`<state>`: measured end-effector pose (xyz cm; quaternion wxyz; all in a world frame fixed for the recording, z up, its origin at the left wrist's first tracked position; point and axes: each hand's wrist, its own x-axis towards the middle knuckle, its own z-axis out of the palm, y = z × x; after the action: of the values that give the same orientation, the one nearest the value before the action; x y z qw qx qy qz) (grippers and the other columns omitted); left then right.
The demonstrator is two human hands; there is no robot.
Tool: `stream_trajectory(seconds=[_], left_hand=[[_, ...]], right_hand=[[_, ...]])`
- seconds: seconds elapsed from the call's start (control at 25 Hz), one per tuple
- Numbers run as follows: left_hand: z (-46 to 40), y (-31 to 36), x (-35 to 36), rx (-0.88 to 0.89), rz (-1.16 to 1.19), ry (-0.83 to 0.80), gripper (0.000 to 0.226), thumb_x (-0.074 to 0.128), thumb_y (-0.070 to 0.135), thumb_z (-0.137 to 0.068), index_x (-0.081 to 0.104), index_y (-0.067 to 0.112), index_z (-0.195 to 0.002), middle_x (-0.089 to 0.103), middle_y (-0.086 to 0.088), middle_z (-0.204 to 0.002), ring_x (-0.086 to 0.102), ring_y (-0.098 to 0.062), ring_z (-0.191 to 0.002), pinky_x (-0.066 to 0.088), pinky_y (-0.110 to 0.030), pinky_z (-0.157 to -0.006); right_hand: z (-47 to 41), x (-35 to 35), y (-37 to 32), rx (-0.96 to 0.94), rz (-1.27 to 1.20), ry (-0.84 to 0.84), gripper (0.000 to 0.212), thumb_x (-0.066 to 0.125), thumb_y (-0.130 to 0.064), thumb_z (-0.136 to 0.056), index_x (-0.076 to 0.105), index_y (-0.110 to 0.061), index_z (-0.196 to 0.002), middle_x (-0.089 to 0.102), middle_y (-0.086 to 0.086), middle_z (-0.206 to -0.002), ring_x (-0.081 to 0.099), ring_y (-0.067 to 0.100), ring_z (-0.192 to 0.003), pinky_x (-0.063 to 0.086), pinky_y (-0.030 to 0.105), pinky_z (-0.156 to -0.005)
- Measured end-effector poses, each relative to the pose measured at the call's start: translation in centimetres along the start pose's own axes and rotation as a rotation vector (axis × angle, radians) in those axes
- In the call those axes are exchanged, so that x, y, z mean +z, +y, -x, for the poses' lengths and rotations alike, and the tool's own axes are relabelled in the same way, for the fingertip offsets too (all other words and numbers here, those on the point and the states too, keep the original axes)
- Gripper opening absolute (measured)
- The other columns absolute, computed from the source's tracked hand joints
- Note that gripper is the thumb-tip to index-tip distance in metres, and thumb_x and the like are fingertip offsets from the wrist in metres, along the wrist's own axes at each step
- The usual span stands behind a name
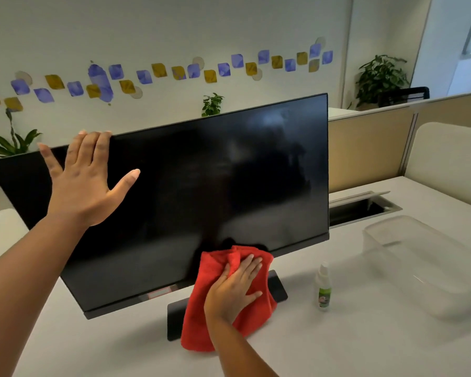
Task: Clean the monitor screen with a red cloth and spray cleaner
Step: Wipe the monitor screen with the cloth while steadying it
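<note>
A black monitor (191, 186) stands tilted on the white desk, its screen dark and faintly smeared. My left hand (85, 180) lies flat on the upper left of the screen, its fingertips reaching over the top edge. My right hand (234, 289) presses a red cloth (215, 322) against the screen's lower edge with straight fingers. The cloth hangs down over the black stand base (279, 288). A small spray bottle (323, 288) with a green label stands upright on the desk, right of the cloth.
A clear plastic tub (424, 268) sits on the desk at the right. Behind the monitor's right side is an open cable tray (365, 206). Beige partitions (365, 148) and potted plants (378, 77) stand beyond the desk.
</note>
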<state>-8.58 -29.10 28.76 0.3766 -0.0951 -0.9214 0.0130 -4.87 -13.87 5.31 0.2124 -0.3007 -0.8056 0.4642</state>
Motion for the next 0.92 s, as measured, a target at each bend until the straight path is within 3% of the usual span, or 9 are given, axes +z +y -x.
stream_trajectory(seconds=[0.08,0.16,0.4,0.68,0.8,0.92], left_hand=[[0.0,0.1,0.2,0.0,0.003,0.012,0.083,0.017,0.067,-0.079,0.014,0.015,-0.143,0.017,-0.01,-0.153,0.004,-0.024,-0.144,-0.016,-0.054,-0.108],[0.0,0.1,0.3,-0.003,0.016,0.023,0.083,0.018,0.067,-0.079,0.015,0.015,-0.143,0.018,-0.011,-0.153,0.005,-0.024,-0.144,-0.016,-0.055,-0.108],[0.0,0.1,0.4,-0.014,0.021,0.029,0.082,0.021,0.066,-0.079,0.016,0.015,-0.142,0.017,-0.011,-0.153,0.003,-0.023,-0.144,-0.013,-0.057,-0.109],[0.1,0.3,0.2,-0.016,0.029,0.016,0.086,0.017,0.069,-0.077,0.014,0.015,-0.144,0.013,-0.01,-0.155,-0.002,-0.02,-0.144,-0.017,-0.054,-0.109],[0.1,0.4,0.2,-0.021,0.03,0.018,0.087,0.017,0.069,-0.076,0.014,0.014,-0.144,0.013,-0.009,-0.155,-0.003,-0.019,-0.144,-0.017,-0.054,-0.109],[0.0,0.4,0.3,-0.027,0.034,0.021,0.087,0.017,0.07,-0.077,0.013,0.015,-0.144,0.014,-0.008,-0.154,-0.004,-0.018,-0.144,-0.018,-0.053,-0.108]], right_hand=[[-1.6,-0.2,0.8,-0.022,0.0,0.063,0.061,0.008,-0.046,-0.095,0.005,-0.01,-0.145,0.008,0.006,-0.156,0.01,0.024,-0.144,0.021,0.061,-0.107],[-3.5,-0.8,1.1,0.018,-0.047,0.112,0.058,0.03,-0.033,-0.097,0.008,-0.01,-0.146,0.012,0.008,-0.156,0.011,0.023,-0.144,0.02,0.062,-0.107],[-9.6,-3.5,0.9,0.111,-0.184,0.254,0.058,0.03,-0.03,-0.098,0.007,-0.008,-0.147,0.006,0.009,-0.157,0.005,0.024,-0.145,0.009,0.054,-0.114],[-13.7,-6.2,-3.8,0.151,-0.353,0.38,0.057,0.029,-0.034,-0.099,0.009,-0.011,-0.147,0.008,0.008,-0.157,0.006,0.024,-0.145,0.007,0.059,-0.112],[-14.8,-7.3,-6.7,0.043,-0.377,0.44,0.056,0.029,-0.034,-0.099,0.01,-0.012,-0.147,0.009,0.007,-0.157,0.007,0.023,-0.145,0.008,0.061,-0.113],[-14.7,-7.7,-9.3,-0.18,-0.324,0.477,0.056,0.026,-0.035,-0.097,0.014,-0.011,-0.146,0.013,0.008,-0.156,0.009,0.023,-0.144,0.007,0.062,-0.112]])
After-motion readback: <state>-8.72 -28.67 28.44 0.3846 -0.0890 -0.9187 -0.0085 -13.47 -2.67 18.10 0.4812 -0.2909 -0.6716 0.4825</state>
